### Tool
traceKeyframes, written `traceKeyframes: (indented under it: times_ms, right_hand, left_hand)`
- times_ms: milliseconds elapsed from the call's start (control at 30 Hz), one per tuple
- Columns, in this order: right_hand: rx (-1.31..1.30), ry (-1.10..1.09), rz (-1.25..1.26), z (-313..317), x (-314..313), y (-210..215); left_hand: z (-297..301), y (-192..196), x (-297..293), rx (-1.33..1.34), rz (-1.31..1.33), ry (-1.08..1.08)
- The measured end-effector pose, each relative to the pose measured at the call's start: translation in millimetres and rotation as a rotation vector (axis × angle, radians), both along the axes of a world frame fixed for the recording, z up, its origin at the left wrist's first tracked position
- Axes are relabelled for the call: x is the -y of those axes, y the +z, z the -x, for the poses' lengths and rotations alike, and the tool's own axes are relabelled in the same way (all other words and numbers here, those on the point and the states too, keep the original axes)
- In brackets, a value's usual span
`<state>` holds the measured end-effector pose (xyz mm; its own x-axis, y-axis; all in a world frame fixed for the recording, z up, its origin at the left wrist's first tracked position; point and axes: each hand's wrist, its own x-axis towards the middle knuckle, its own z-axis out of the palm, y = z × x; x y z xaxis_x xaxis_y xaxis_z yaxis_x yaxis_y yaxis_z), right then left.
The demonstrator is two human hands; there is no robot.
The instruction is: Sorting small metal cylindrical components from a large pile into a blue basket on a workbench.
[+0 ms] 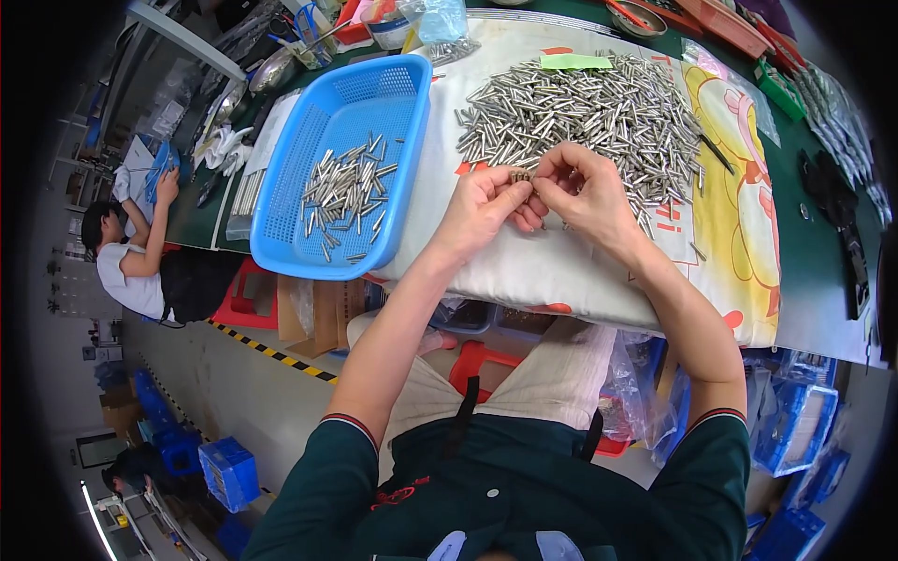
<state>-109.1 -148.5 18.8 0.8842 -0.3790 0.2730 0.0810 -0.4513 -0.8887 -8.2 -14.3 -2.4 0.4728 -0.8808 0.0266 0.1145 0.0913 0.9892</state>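
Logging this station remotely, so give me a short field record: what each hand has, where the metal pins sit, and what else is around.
left hand: pinches a small bunch of metal pins together with the other hand
right hand: fingertips on the same bunch
loose pile: many pins on the white cloth, just beyond the hands
blue basket: left of the hands, holds a smaller scatter of pins
green slip: lies at the pile's far edge
other person: seated far left

Your hands meet over the white cloth.
Your left hand (484,208) and right hand (585,192) pinch a small metal pin (520,175) beside the pin pile (585,110).
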Motion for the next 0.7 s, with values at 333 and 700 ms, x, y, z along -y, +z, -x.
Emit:
traceKeyframes:
  times_ms: [333,700]
  right_hand:
    - [0.164,-0.123,-0.164,-2.6,9.3,-8.2]
    - [0.129,-0.118,-0.033,-5.0,4.9,-8.4]
  left_hand:
    - [25.7,74.0,-72.5,1.121,-0.030,0.367]
    - [-61.5,91.1,-136.1,1.323,-0.830,0.445]
